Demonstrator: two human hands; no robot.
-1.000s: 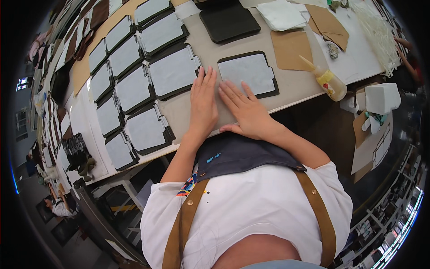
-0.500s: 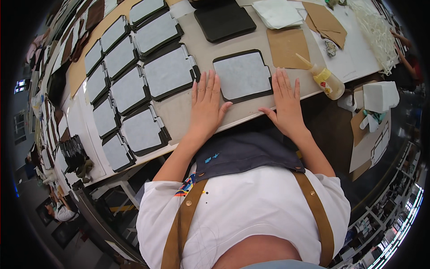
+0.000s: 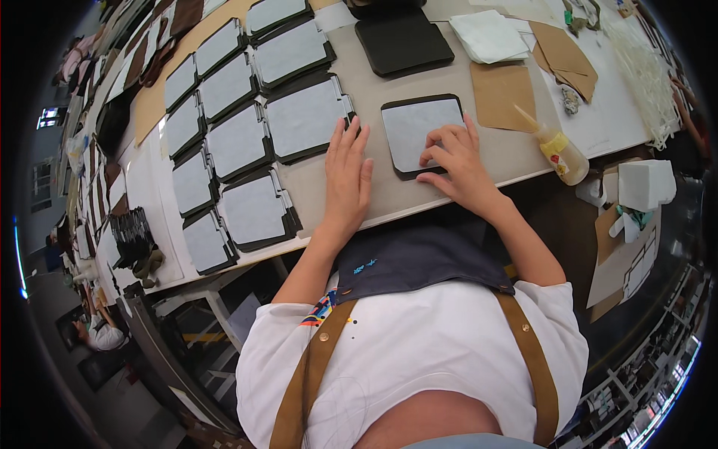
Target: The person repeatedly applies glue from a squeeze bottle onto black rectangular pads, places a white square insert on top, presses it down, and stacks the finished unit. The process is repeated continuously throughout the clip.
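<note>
A black panel with rounded corners and a pale grey-white sheet [image 3: 404,138] on it lies before me on the table. My right hand [image 3: 460,166] rests over its right part with fingers bent and apart, the thumb by the near edge. That hand hides the panel's right side. Left of the panel, my left hand [image 3: 348,176] lies open on the table, fingers stretched out and apart from the panel. Its fingertips are close to the nearest stack of similar panels [image 3: 310,120].
Several more panel stacks [image 3: 258,209] stand in rows at the left. Black panels [image 3: 404,45] lie at the back, near white sheets [image 3: 490,36] and brown card [image 3: 505,97]. A glue bottle [image 3: 565,159] with a long nozzle stands by the table's front edge at the right.
My right hand has moved from the panel's right edge onto its surface, its fingers now bent. My left hand has stayed flat but now lies farther from the panel. The view has shifted slightly.
</note>
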